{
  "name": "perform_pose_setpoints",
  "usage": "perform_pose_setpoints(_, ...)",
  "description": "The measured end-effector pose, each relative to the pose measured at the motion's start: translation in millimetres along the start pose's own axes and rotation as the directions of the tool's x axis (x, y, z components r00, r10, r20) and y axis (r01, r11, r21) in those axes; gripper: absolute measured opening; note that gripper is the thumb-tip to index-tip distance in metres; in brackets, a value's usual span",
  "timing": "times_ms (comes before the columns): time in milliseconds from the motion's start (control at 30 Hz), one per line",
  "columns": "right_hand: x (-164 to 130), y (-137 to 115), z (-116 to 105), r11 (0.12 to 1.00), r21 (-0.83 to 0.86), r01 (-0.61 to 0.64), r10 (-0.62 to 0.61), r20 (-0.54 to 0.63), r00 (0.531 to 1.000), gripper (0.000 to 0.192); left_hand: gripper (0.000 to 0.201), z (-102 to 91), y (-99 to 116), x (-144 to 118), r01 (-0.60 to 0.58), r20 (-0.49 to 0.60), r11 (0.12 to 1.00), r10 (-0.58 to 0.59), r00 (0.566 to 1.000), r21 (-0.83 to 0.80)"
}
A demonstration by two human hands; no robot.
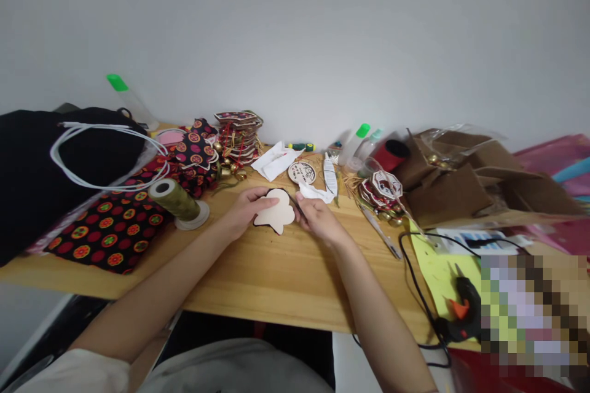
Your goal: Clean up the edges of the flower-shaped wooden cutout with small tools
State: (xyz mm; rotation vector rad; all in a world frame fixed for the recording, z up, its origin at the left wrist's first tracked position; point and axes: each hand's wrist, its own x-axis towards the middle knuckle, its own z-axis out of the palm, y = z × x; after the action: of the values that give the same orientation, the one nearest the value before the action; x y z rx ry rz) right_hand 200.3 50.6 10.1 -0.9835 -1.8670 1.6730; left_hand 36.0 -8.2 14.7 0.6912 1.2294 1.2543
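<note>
Holding a pale, scalloped cutout (275,216) over the wooden table (286,279), we keep it between our two hands, close to the tabletop. Our left hand (244,214) grasps its left side, thumb laid across the upper face. Our right hand (317,216) is curled at its right edge beside a dark strip (294,201); we cannot tell exactly what those fingers pinch. The cutout is cream-coloured and plain on the face turned up to us, with rounded lobes and a thin dark border showing along parts of its outline. Beyond our hands lie a round printed disc (302,172) and crumpled white paper (278,161).
</note>
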Motion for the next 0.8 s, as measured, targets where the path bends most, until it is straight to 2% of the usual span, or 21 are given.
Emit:
perform_pose_setpoints(267, -1.4, -3.4, -4.3, 1.000, -0.003, -0.024, 0.024, 0.060, 0.998, 0.058, 0.033, 0.1, 0.2, -1.7, -0.061, 0.047, 0.997, 0.059, 0.997, 0.047)
perform_pose_setpoints(567, -2.9, -4.3, -4.2, 1.000, -0.023, -0.006, 0.007, 0.033, 0.999, 0.060, 0.038, -1.0, 0.3, 0.3, -0.071, 0.000, 0.994, 0.072, 0.997, 0.087)
perform_pose_setpoints(700, -2.0, -3.6, -2.8, 0.996, -0.077, 0.047, -0.049, -0.014, 0.999, 0.062, 0.036, -4.4, -1.2, 2.5, -0.072, 0.005, 0.997, 0.072, 0.997, 0.034)
perform_pose_setpoints(800, -0.3, 0.9, -1.0, 0.995, -0.079, 0.055, -0.058, -0.036, 0.998, 0.062, 0.036, -9.0, -0.6, 5.6, -0.075, -0.035, 0.996, 0.073, 0.997, -0.054)
